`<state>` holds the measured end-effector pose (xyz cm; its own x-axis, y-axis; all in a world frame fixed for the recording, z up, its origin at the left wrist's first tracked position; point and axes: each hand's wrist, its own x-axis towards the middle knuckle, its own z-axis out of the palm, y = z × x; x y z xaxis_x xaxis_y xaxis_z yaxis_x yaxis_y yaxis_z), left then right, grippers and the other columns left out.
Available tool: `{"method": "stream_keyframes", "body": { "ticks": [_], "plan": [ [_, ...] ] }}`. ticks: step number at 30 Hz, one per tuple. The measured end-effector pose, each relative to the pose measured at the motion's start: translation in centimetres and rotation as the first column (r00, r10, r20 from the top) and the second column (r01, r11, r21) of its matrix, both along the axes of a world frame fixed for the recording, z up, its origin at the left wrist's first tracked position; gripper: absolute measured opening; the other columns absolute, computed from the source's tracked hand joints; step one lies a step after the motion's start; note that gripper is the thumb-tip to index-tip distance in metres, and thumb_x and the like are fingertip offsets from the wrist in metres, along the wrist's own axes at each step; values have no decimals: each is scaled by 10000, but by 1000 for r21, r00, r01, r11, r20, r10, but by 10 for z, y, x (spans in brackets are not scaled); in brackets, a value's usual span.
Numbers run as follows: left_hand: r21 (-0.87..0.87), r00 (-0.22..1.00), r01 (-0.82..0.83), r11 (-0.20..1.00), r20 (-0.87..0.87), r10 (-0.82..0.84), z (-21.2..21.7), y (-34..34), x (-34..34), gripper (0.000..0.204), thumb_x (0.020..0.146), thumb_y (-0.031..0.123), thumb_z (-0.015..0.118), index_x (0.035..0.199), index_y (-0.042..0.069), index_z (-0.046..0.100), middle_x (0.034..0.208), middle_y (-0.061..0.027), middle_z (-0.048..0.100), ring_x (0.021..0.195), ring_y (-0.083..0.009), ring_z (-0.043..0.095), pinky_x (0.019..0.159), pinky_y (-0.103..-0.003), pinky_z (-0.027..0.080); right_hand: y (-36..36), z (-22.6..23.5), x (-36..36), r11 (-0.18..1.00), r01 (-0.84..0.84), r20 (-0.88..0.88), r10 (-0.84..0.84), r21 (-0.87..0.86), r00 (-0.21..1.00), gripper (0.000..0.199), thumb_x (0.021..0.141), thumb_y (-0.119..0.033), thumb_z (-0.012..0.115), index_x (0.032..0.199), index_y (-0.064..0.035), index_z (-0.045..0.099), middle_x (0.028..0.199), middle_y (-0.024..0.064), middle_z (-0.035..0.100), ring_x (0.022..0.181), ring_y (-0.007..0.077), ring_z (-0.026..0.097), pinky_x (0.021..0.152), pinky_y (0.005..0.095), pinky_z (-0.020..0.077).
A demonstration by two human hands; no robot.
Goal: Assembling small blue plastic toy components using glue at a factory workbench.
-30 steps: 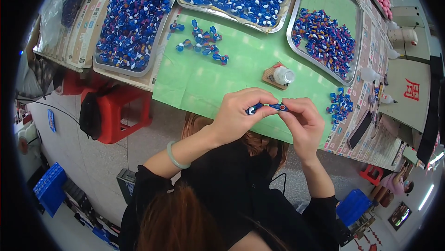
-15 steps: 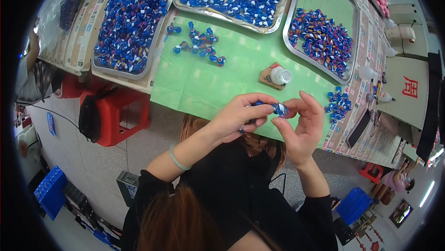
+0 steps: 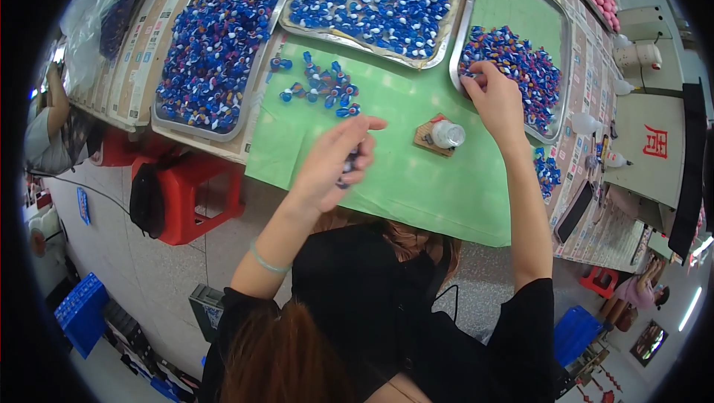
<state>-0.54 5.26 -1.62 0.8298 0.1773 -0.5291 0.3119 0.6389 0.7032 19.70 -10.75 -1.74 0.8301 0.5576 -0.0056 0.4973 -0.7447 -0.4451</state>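
My left hand point(image 3: 336, 165) is over the green cloth point(image 3: 416, 198), its fingers curled around small blue pieces, with the index finger stretched out. At the near left corner of the right metal tray point(image 3: 455, 47) is my right hand point(image 3: 497, 101), thumb and fingers closed together at the tray's edge. Whatever sits between those fingertips is hidden. Inside that tray lies a heap of small blue, white and orange painted pieces point(image 3: 532, 83). A loose group of similar blue pieces point(image 3: 327, 84) rests on the cloth beyond my left hand. A small clear bottle point(image 3: 448, 134) stands between my hands by a wooden block point(image 3: 425, 135).
Two more metal trays full of blue pieces, the left tray point(image 3: 212, 135) and middle tray point(image 3: 349, 40), line the far side. At the right are a blue cluster point(image 3: 547, 172), a dark phone point(image 3: 574, 213) and a pale machine point(image 3: 654, 135). A red stool point(image 3: 186, 202) stands left.
My hands have come apart from the piece they held together. The left has moved left with blue pieces in its curled fingers; the right has reached forward to the right tray.
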Motion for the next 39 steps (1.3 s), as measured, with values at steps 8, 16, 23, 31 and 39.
{"method": "stream_keyframes", "body": {
  "ticks": [8, 16, 23, 31, 39],
  "plan": [
    [-793, 998, 27, 609, 60, 33, -3, -20, 5, 405, 939, 245, 335, 1268, 10, 320, 840, -47, 463, 608, -81, 388, 360, -146, 285, -20, 0, 15, 821, 232, -401, -5, 521, 916, 217, 837, -75, 496, 1026, -20, 586, 808, 44, 596, 730, 112, 576, 643, 220, 440],
    [-623, 1000, 9, 782, 13, -1, -3, -35, 8, 329, 910, 193, 436, 1200, 43, 396, 800, -33, 491, 587, -52, 412, 356, -132, 271, -67, 15, -2, 212, 862, -809, 498, 461, 311, 286, 857, -52, 470, 1123, 53, 467, 932, 91, 557, 806, 174, 553, 752, 265, 458],
    [-531, 998, 42, 846, 66, -8, -6, -35, 9, 307, 884, 125, 459, 1173, 25, 435, 785, -25, 491, 554, -43, 415, 356, -130, 269, -72, 27, -48, 431, 747, -834, 463, 506, 299, 275, 835, -37, 499, 1101, 30, 489, 978, 111, 554, 753, 129, 546, 682, 247, 448],
    [-459, 997, 45, 887, 79, -10, -1, -34, 9, 324, 903, 185, 452, 1175, 9, 438, 851, -61, 538, 555, -34, 416, 350, -137, 284, -52, 24, -67, 906, -1, -278, 131, 423, 952, 206, 737, 27, 591, 943, 16, 576, 863, 70, 570, 734, 127, 561, 659, 248, 446],
    [-498, 992, 32, 866, 119, 32, -15, -39, 4, 309, 902, 178, 451, 1156, 1, 455, 942, -99, 555, 549, -32, 429, 364, -132, 300, -39, 29, -75, 933, -215, 11, 221, 289, 975, 156, 729, 16, 602, 883, -4, 584, 863, 108, 572, 745, 217, 569, 654, 285, 453]
  ]
}}
